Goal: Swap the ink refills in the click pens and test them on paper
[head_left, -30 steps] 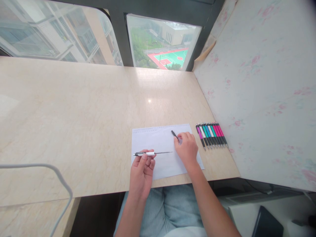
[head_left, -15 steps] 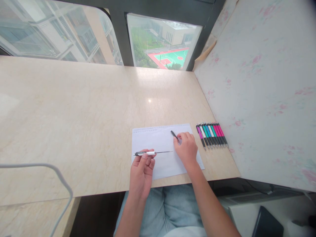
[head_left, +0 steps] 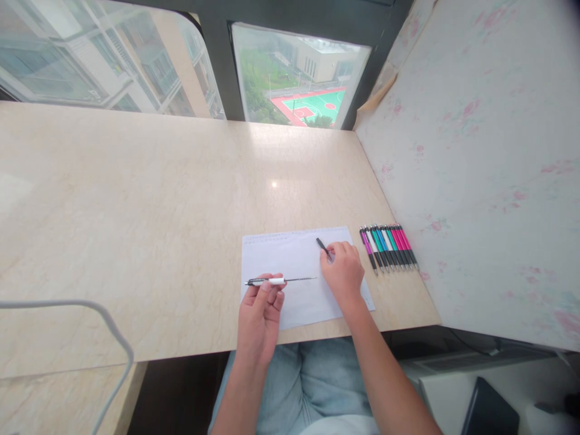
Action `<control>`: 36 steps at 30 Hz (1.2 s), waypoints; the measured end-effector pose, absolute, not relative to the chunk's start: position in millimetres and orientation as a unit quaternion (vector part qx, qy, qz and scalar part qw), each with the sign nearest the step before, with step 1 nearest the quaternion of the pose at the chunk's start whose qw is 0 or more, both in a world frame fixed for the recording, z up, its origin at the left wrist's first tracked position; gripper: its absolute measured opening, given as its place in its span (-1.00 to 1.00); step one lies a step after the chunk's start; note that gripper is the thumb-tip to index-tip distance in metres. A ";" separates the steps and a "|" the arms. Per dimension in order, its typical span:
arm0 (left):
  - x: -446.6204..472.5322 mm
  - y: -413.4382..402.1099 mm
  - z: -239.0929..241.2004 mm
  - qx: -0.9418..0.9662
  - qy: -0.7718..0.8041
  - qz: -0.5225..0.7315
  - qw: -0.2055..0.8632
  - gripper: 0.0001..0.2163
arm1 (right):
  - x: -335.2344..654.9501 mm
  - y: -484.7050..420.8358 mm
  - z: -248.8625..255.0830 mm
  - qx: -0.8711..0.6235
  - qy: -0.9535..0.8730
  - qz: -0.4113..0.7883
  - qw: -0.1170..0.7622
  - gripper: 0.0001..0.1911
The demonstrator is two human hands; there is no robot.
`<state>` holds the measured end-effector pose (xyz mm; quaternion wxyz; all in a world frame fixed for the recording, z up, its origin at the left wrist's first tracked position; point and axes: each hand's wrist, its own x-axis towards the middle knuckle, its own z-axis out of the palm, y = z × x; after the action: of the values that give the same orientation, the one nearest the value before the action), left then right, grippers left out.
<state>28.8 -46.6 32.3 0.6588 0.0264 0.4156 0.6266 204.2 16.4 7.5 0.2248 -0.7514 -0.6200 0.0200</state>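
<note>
White-and-black slim half-assembled pen (head_left: 277, 281): my left hand (head_left: 261, 314) is pinching it, my right hand (head_left: 343, 272) grasping a slender black part (head_left: 321, 244), two o'clock, likely needing alignment.

Black piece (head_left: 322, 246) — tipped slightly rightward, right hand (head_left: 343, 270) — likewise

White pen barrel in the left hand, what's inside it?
A thin dark refill sticks out of the white pen barrel; whatever lies inside is covered and can't be seen.

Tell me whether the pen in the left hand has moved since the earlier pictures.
No; the white pen in the left hand shows no clear shift against the paper.
</note>
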 end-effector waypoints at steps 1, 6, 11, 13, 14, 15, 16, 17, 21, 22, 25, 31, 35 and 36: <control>28.8 -46.7 32.5 0.026 0.416 0.626 0.659 -0.83 | 204.2 16.3 7.3 -0.751 -0.620 0.021 0.226 -0.89; 28.6 -47.1 32.8 0.028 0.418 0.626 0.658 -0.83 | 204.6 16.3 6.8 -0.748 -0.620 0.021 0.233 -0.89; 28.6 -47.0 30.8 0.025 0.420 0.626 0.657 -0.82 | 204.9 16.5 6.3 -0.743 -0.626 0.021 0.237 -0.90; 28.7 -46.8 30.6 0.024 0.420 0.625 0.657 -0.82 | 204.8 16.3 6.1 -0.741 -0.628 0.023 0.237 -0.90; 28.7 -46.6 30.7 0.024 0.421 0.625 0.657 -0.82 | 204.7 16.1 5.9 -0.740 -0.629 0.024 0.237 -0.91; 28.7 -46.4 30.9 0.024 0.421 0.626 0.656 -0.82 | 204.7 15.9 5.8 -0.739 -0.630 0.025 0.238 -0.91; 28.7 -46.2 31.1 0.025 0.421 0.626 0.656 -0.82 | 204.6 15.7 5.6 -0.738 -0.631 0.026 0.238 -0.91; 28.6 -46.0 31.2 0.026 0.422 0.626 0.656 -0.82 | 204.6 15.5 5.5 -0.738 -0.631 0.026 0.239 -0.91; 28.6 -45.7 31.5 0.027 0.422 0.626 0.655 -0.82 | 204.7 15.1 4.5 -0.736 -0.633 0.023 0.241 -0.91; 28.7 -45.7 31.6 0.026 0.422 0.626 0.655 -0.82 | 204.6 15.2 4.3 -0.735 -0.633 0.022 0.241 -0.91; 29.1 -45.5 31.9 0.026 0.421 0.627 0.655 -0.81 | 204.4 15.5 4.0 -0.735 -0.632 0.022 0.244 -0.91; 28.9 -45.4 32.3 0.025 0.421 0.627 0.655 -0.81 | 203.9 15.2 4.3 -0.725 -0.638 0.022 0.258 -0.91; 28.5 -46.3 31.2 0.028 0.421 0.627 0.655 -0.81 | 203.5 13.6 5.4 -0.726 -0.636 0.026 0.259 -0.91; 28.5 -46.5 31.1 0.028 0.421 0.626 0.655 -0.81 | 203.3 13.3 5.6 -0.726 -0.636 0.026 0.259 -0.92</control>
<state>28.5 -46.5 31.1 0.6555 0.0276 0.4212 0.6262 203.3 13.3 5.6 0.2589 -0.7263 -0.6363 0.0262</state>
